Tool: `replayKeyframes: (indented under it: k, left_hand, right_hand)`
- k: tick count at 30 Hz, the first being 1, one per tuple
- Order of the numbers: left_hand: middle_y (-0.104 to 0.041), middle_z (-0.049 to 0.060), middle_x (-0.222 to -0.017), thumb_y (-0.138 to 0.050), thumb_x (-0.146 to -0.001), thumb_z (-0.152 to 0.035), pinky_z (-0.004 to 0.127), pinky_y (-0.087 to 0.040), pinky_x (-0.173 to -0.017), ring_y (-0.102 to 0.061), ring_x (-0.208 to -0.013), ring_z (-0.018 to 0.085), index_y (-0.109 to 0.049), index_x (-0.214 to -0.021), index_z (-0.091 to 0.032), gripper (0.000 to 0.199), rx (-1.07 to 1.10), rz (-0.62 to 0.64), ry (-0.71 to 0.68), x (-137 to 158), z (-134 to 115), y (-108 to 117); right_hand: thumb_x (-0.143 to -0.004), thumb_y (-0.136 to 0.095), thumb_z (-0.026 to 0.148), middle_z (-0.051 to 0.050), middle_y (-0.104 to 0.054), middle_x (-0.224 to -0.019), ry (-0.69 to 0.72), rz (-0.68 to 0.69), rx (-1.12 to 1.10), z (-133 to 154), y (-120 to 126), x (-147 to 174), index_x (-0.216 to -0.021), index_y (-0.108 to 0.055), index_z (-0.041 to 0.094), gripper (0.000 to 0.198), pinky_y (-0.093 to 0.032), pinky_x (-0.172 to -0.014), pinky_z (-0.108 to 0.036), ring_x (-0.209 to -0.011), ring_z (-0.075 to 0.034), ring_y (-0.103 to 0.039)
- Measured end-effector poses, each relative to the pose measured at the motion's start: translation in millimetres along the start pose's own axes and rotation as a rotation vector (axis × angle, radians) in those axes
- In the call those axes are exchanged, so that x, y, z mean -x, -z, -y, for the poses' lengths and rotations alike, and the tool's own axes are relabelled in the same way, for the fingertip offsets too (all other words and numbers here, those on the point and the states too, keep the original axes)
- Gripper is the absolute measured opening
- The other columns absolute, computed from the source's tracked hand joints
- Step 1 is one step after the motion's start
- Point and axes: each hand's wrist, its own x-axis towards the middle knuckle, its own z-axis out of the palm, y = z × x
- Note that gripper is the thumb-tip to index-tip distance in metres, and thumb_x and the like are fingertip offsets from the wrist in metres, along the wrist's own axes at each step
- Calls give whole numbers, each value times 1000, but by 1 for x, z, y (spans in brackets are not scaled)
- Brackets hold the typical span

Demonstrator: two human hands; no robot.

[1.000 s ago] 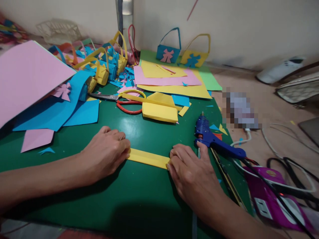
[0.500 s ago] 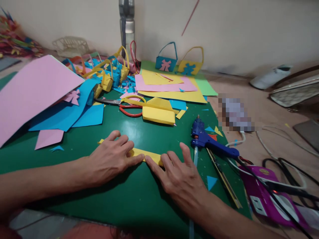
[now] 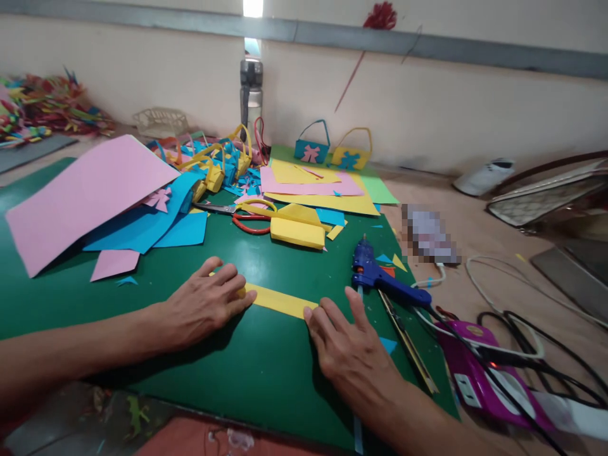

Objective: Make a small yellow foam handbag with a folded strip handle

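Observation:
A narrow yellow paper strip (image 3: 280,303) lies on the green board (image 3: 266,380) between my two hands. At its left end, my left hand (image 3: 213,297) grips it, with the thumb along the near edge and the fingers curled over the far side. My right hand (image 3: 344,332) holds the right end with thumb and fingertips, one finger raised. Beyond the strip sits a folded yellow paper bag piece (image 3: 297,231), beside scissors (image 3: 251,221) with yellow and red handles. To the right, a blue glue gun (image 3: 380,272) rests on the board.
Pink sheets (image 3: 90,196) and blue paper (image 3: 142,221) cover the left side, with small paper bags (image 3: 213,174) behind. A craft knife (image 3: 408,342) lies near the right edge. A purple power strip (image 3: 475,367) and cables are beyond it.
My hands have moved apart along the yellow strip, so more of its middle shows. The camera view has tilted up, showing more wall.

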Motion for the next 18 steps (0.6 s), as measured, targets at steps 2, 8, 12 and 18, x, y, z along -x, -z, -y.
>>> replayKeyframes:
  k: [2,8,12,18]
  left_hand:
    - [-59,6,-91,-47,-89,-15,39,-30,-80,-45,-86,22,-58,-106,-22,22,-12,-4,12,3,1,0]
    - [-58,8,-99,-48,-87,-16,39,-32,-79,-47,-92,23,-59,-107,-23,23,26,-3,45,6,-1,-1]
    - [-57,9,-112,-49,-85,-13,41,-33,-84,-47,-101,25,-60,-107,-24,27,48,-24,65,8,-3,-5]
    - [-45,9,-136,-48,-81,-11,52,-24,-100,-28,-130,32,-57,-116,-25,39,78,-58,114,14,-9,-14]
  right_hand:
    - [-78,-45,1,-8,-60,-80,-4,-1,12,1,-1,0,-88,-67,10,27,-27,-101,-53,-85,-24,-50]
    - [-75,-46,0,-6,-56,-72,-8,25,84,1,1,1,-80,-68,12,26,-26,-102,-53,-77,-23,-48]
    - [-75,-46,-1,-5,-54,-69,-10,28,108,2,0,7,-73,-67,15,26,-23,-103,-54,-74,-21,-47]
    - [-74,-51,1,-4,-54,-65,-30,40,180,-2,5,10,-74,-67,14,21,-19,-102,-54,-72,-21,-47]
